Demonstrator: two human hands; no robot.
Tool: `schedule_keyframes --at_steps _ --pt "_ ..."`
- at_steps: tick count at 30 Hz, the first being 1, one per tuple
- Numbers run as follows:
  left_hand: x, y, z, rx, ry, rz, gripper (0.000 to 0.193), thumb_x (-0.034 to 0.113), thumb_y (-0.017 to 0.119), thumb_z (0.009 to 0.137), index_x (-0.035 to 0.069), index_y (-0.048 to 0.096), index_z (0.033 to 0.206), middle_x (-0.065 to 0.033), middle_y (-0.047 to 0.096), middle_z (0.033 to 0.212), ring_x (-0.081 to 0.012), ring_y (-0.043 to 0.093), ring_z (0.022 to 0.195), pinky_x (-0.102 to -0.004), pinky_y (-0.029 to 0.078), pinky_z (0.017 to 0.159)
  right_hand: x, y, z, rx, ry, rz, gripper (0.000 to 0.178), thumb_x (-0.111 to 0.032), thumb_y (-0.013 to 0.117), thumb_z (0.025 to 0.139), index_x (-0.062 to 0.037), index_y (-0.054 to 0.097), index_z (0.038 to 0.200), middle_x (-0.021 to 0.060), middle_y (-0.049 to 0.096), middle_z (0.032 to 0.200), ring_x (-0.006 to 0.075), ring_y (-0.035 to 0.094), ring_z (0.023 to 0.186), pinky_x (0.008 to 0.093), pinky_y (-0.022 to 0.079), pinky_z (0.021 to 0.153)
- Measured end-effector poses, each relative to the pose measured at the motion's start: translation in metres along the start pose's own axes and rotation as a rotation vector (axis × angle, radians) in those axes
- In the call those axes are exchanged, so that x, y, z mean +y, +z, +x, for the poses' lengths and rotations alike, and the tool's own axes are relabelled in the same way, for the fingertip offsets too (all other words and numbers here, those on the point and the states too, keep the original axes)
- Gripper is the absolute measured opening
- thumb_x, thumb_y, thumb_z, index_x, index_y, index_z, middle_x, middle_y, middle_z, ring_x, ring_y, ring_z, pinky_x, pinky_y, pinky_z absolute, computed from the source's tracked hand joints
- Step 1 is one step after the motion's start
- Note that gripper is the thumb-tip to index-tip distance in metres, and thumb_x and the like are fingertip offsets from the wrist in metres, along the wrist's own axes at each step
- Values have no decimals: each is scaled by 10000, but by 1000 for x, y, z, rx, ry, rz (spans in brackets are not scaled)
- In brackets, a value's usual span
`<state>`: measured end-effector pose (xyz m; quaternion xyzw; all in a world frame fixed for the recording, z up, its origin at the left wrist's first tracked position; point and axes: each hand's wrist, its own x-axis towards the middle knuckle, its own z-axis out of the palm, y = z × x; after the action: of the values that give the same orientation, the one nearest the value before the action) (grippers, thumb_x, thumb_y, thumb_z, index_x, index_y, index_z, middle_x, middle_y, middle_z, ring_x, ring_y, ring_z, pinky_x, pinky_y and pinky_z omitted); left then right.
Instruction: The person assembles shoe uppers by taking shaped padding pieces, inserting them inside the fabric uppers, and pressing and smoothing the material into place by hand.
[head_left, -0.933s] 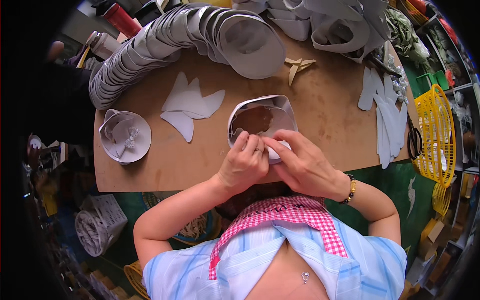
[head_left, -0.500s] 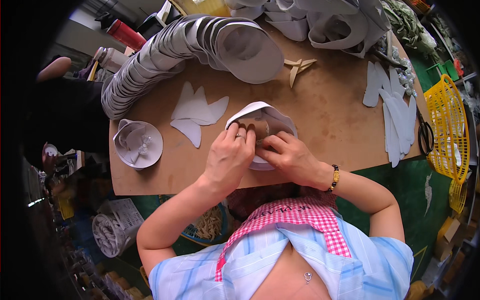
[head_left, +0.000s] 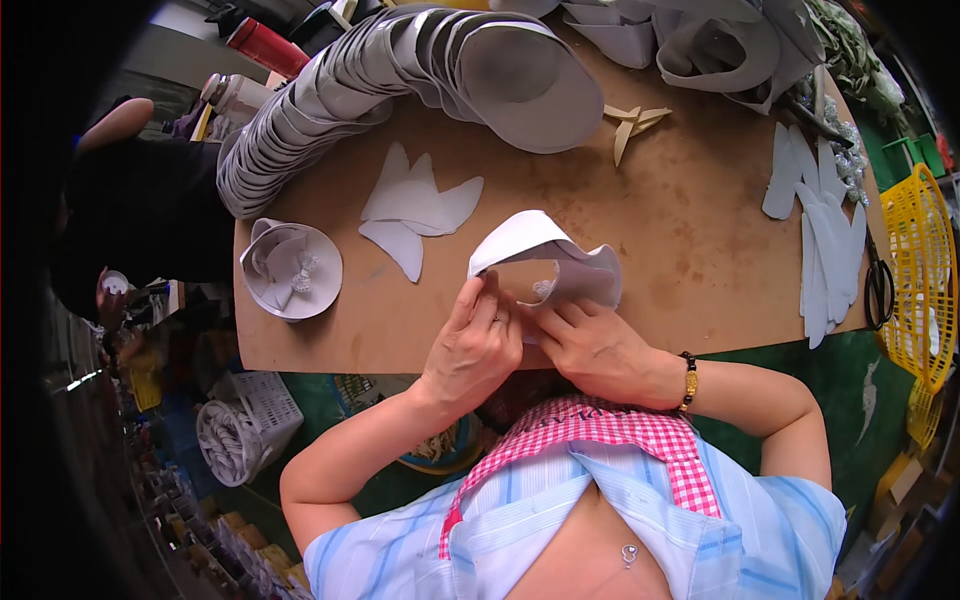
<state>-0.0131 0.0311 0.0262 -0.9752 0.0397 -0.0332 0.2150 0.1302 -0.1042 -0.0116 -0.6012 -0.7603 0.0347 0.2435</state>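
Observation:
Just above the table's front edge, a white curved piece of stiff sheet stands bent into an open loop. A small lacy or sparkly bit shows inside it. My left hand pinches its left edge, fingers pressed together. On the lower right part my right hand is closed, its fingertips partly hidden behind the hand. To the left, a round white cup-like piece holds folded white parts and a sparkly ornament. Flat white pointed cutouts lie beyond my left hand.
A long curved stack of nested white pieces fills the far left. Yellowish strips lie at the back. At the right are white strips, black scissors and a yellow basket. Another person's dark clothing shows at left.
The white piece has been turned and tilted up, so its rim arches away from the table. Both hands have shifted lower with it, and the whole view has shifted slightly.

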Motion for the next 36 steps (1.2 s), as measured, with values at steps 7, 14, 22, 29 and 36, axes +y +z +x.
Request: schedule_keyframes --at_steps 7,14,22,29,36 --pt "-16 -14 -4 -306 -127 22 413 97 589 722 -51 626 1106 -143 650 1042 -243 592 1058 -660 226 1060 -17 11 3 -97 -45 -276 430 -147 552 759 145 617 1068 256 510 1224 274 537 965 336 432 814" --pt "-27 5 -28 26 -33 2 324 98 591 741 -41 604 1033 -105 608 860 -238 644 886 -570 350 1055 -28 -2 24 -395 -40 -486 457 -147 554 773 141 576 1127 217 582 1013 235 548 862 324 432 705" --pt "-31 -1 -39 -135 -68 -64 369 75 605 743 37 617 1110 -94 642 986 -206 650 848 -525 367 1015 -34 11 54 -408 117 -357 558 -141 565 809 100 479 1305 91 619 803 195 605 689 340 441 531" --pt "-29 17 -55 -85 -104 -152 406 95 592 773 25 573 1172 -47 632 943 -190 622 892 -487 351 1000 -45 5 49 -564 -90 -503 510 -140 582 747 93 579 1201 132 557 1074 203 539 982 286 449 774" --pt "-42 9 -57 86 -36 29 267 119 592 741 26 659 982 -93 585 848 -263 526 1069 -512 338 1057 -43 32 48 -34 104 -167 435 -90 596 676 95 635 1067 136 525 1133 257 514 1019 333 451 864"
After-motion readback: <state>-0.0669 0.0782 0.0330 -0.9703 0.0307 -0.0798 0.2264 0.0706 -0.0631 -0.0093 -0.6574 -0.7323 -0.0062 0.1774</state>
